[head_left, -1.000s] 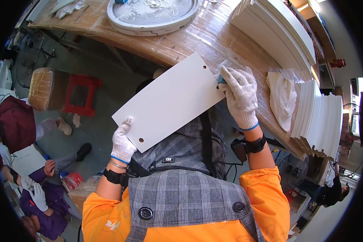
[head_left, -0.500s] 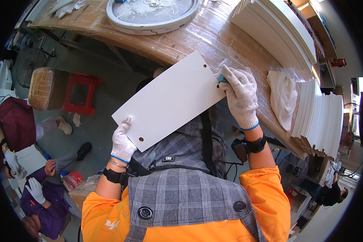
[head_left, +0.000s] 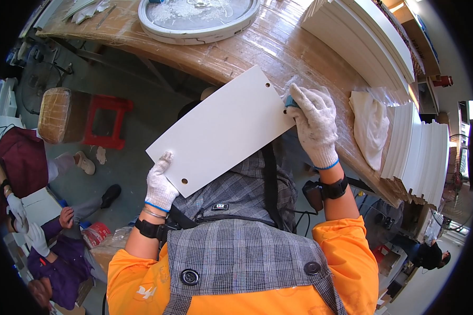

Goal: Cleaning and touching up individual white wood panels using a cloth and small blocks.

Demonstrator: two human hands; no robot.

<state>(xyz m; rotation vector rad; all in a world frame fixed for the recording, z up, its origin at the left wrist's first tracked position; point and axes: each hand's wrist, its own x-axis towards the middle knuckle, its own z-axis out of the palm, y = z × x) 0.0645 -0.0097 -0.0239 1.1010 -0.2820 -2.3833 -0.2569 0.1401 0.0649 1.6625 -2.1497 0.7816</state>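
A white rectangular panel (head_left: 220,131) is held tilted over my lap, its far right end reaching the table edge. Small round holes show near its ends. My left hand (head_left: 161,184), in a white knit glove, grips the lower left end, thumb on top. At the opposite end is my gloved right hand (head_left: 315,118), fingers closed around a small blue block (head_left: 290,102) that looks like a sponge. The block is against the panel's short end; the glove hides most of it.
The film-covered table (head_left: 278,50) bears a round white-smeared tray (head_left: 205,37), stacked white panels (head_left: 357,42), more panels (head_left: 415,152) and a white cloth (head_left: 369,128). A red stool (head_left: 108,121) stands at left. Co-workers sit at lower left, one in a purple shirt (head_left: 63,278).
My hands and the panel are almost where they were. At lower left, a co-worker's gloved hand has moved up and left toward another gloved hand.
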